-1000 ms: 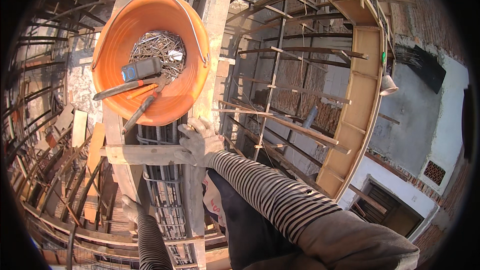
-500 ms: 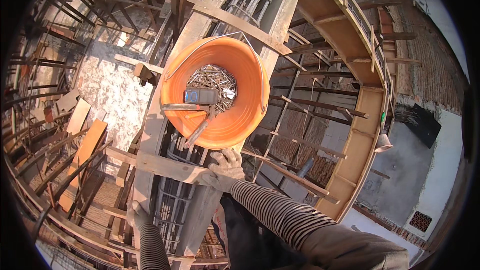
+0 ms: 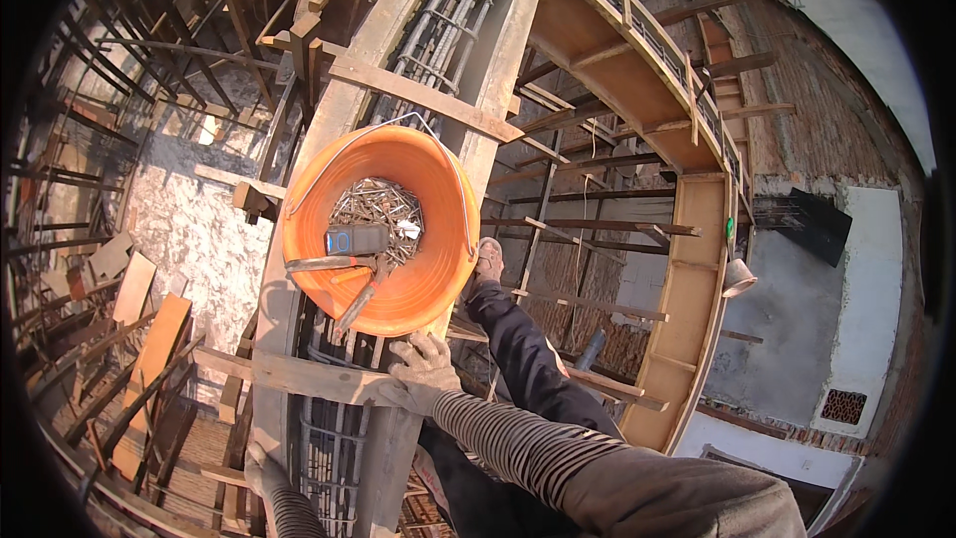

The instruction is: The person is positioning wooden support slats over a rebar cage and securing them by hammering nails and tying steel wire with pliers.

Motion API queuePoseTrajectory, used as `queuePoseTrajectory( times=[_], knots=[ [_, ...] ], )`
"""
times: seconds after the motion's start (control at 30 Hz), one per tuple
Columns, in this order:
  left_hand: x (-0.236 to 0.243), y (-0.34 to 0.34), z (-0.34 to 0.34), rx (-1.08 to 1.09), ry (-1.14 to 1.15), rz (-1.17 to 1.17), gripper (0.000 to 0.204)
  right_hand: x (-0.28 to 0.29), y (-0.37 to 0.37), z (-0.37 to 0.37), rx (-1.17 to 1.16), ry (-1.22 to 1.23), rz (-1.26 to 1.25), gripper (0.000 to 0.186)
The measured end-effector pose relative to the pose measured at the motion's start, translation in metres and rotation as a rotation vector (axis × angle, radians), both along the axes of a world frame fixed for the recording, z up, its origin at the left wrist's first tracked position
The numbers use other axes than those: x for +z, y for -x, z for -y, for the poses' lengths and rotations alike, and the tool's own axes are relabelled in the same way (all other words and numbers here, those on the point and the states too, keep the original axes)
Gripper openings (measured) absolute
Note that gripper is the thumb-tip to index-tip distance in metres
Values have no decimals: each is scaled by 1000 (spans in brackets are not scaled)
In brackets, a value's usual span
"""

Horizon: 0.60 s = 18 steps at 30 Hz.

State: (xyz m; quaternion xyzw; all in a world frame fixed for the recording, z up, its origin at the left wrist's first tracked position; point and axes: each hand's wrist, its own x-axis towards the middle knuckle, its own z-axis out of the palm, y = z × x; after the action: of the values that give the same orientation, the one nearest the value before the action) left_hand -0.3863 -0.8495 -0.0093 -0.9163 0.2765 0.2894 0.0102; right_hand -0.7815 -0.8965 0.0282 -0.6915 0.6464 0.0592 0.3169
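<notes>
An orange bucket [image 3: 446, 219] with a wire handle sits on a long timber beam form [image 3: 339, 120] with steel bars inside. It holds many nails [image 3: 370, 197], a dark rectangular tool case [image 3: 356, 239] and several hand tools [image 3: 358, 299]. My gloved right hand [image 3: 423, 371] grips the timber below the bucket, where a crosspiece [image 3: 319, 377] meets the right board, its bent fingers over the wood. My gloved left hand [image 3: 267, 470] grips the left side board lower in the view, fingertips partly hidden. My right foot [image 3: 488, 257] is beside the bucket's right side, on the trouser-clad leg.
Timber scaffolding [image 3: 129, 70] and loose boards [image 3: 149, 379] lie below on the left. On the right are a curved plywood form [image 3: 677, 359], crossed props, a brick wall [image 3: 817, 120], a hanging container [image 3: 737, 279] and a grey lower surface [image 3: 767, 329], with a deep drop between.
The view has swung, showing more of the beam's far end. My leg and foot have come forward into view beside the bucket. Both hands remain on the timber.
</notes>
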Motion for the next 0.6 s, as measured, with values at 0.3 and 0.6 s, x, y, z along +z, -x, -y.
queuePoseTrajectory(
  times=[0.3, 0.6],
  knots=[
    [-4, 6, 30, -92, -11, -141, 76, -12, -5, -3, 6, -242, -35, 60],
    [14, 60, 198, -81, 313, -54, 71, 4, 21, 25, 86, -257, 97, 56]
  ],
)
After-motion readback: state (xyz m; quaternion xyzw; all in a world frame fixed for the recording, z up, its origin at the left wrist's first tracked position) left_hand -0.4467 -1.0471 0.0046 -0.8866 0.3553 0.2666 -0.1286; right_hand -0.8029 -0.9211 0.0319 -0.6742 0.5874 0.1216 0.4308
